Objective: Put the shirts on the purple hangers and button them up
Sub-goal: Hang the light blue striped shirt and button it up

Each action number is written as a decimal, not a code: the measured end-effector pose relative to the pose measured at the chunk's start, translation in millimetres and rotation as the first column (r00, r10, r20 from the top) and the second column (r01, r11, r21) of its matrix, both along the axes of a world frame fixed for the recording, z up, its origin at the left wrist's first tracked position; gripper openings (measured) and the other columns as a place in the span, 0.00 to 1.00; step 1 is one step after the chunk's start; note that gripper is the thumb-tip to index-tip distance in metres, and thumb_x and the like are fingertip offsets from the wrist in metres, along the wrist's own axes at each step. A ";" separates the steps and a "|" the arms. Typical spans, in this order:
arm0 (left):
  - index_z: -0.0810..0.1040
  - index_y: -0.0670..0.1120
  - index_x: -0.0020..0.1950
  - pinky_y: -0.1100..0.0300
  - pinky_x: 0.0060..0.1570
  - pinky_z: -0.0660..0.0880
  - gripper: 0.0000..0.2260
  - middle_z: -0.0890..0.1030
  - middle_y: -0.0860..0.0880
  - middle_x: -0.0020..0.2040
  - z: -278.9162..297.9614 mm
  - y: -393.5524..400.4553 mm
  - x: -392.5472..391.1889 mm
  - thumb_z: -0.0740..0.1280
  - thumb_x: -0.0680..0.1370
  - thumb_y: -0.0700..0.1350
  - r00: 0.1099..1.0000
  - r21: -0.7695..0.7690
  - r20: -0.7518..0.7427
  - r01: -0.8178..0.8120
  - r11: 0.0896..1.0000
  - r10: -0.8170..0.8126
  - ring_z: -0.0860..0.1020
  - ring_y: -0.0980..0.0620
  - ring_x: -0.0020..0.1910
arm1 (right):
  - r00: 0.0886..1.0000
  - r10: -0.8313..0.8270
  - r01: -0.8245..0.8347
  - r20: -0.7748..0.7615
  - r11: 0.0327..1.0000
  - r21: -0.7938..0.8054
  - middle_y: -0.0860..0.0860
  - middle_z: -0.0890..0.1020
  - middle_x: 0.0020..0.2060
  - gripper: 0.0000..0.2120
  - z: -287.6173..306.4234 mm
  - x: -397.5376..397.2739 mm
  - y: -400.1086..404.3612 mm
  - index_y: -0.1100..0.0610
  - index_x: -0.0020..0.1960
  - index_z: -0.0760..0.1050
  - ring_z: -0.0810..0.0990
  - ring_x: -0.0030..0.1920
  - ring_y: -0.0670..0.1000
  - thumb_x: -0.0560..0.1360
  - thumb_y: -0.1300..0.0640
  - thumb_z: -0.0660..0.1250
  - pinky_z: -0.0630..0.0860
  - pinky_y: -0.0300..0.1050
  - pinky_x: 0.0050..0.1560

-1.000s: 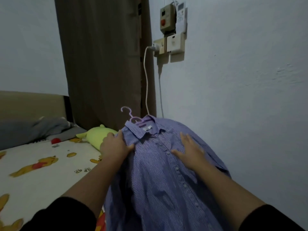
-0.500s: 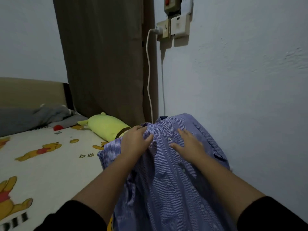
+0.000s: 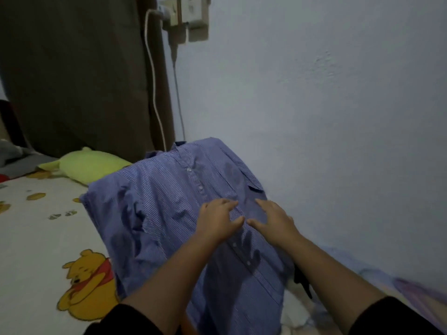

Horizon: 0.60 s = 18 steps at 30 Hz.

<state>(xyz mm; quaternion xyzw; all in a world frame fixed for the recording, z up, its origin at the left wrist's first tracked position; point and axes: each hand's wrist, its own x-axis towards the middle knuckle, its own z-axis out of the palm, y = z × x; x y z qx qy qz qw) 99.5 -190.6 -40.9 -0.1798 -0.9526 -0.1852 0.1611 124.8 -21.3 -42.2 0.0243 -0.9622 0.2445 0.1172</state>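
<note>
A blue striped shirt (image 3: pixel 169 201) lies front up on the bed, its collar toward the wall corner and its button placket running down the middle. No purple hanger shows; it is hidden if it is inside the shirt. My left hand (image 3: pixel 217 221) rests flat on the placket with its fingers spread. Just to its right, my right hand (image 3: pixel 273 221) also lies flat on the cloth, thumb nearly touching the left hand's fingers. Neither hand grips anything.
The bed sheet (image 3: pixel 36 238) has a cartoon bear print. A green plush pillow (image 3: pixel 89 165) lies behind the shirt. A brown curtain (image 3: pixel 72 68) hangs at the back, a white cable (image 3: pixel 154 93) runs down from a wall socket (image 3: pixel 191 13). The wall (image 3: pixel 338 117) is close on the right.
The shirt has been laid down flat and the hanger hook is no longer visible. My left hand let go of the collar area and moved down onto the placket beside my right hand.
</note>
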 end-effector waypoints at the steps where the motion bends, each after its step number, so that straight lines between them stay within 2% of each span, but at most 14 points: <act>1: 0.69 0.53 0.72 0.52 0.69 0.57 0.25 0.72 0.52 0.69 -6.5 10.4 4.6 0.62 0.77 0.60 1.000 -0.001 0.016 0.020 1.000 -0.020 0.67 0.52 0.69 | 1.000 -0.021 0.021 0.009 1.000 0.004 0.50 0.64 0.73 0.33 -6.3 7.8 8.8 0.50 0.75 0.58 0.64 0.71 0.52 0.75 0.39 0.63 0.64 0.54 0.68; 6: 0.69 0.53 0.72 0.51 0.70 0.57 0.24 0.70 0.51 0.71 -41.9 57.3 21.5 0.62 0.78 0.59 0.986 -0.017 0.110 0.127 0.992 -0.124 0.66 0.51 0.71 | 0.989 -0.133 0.136 0.072 0.990 -0.043 0.50 0.67 0.70 0.31 -40.4 48.6 55.3 0.50 0.74 0.61 0.67 0.69 0.54 0.75 0.42 0.65 0.66 0.53 0.66; 9: 0.69 0.53 0.73 0.50 0.70 0.58 0.24 0.70 0.50 0.71 -65.5 82.9 25.6 0.63 0.78 0.59 0.967 -0.034 0.179 0.189 0.981 -0.181 0.67 0.49 0.70 | 0.974 -0.177 0.189 0.138 0.979 -0.078 0.49 0.69 0.69 0.32 -72.2 64.6 89.8 0.48 0.72 0.64 0.68 0.69 0.55 0.72 0.36 0.65 0.67 0.58 0.65; 13: 0.70 0.52 0.72 0.51 0.69 0.63 0.24 0.71 0.49 0.71 -96.0 118.2 24.2 0.63 0.78 0.58 0.935 -0.048 0.244 0.278 0.959 -0.259 0.68 0.48 0.69 | 0.938 -0.281 0.301 0.203 0.950 -0.077 0.52 0.65 0.72 0.31 -104.1 86.9 132.4 0.52 0.73 0.62 0.64 0.71 0.54 0.75 0.45 0.67 0.64 0.54 0.68; 18: 0.70 0.52 0.72 0.52 0.67 0.65 0.24 0.73 0.49 0.69 -134.2 168.6 10.9 0.64 0.78 0.59 0.895 -0.055 0.307 0.357 0.932 -0.325 0.70 0.49 0.67 | 0.900 -0.354 0.385 0.252 0.919 -0.083 0.50 0.68 0.70 0.30 -141.2 96.5 178.7 0.49 0.72 0.64 0.67 0.69 0.52 0.73 0.42 0.67 0.65 0.56 0.67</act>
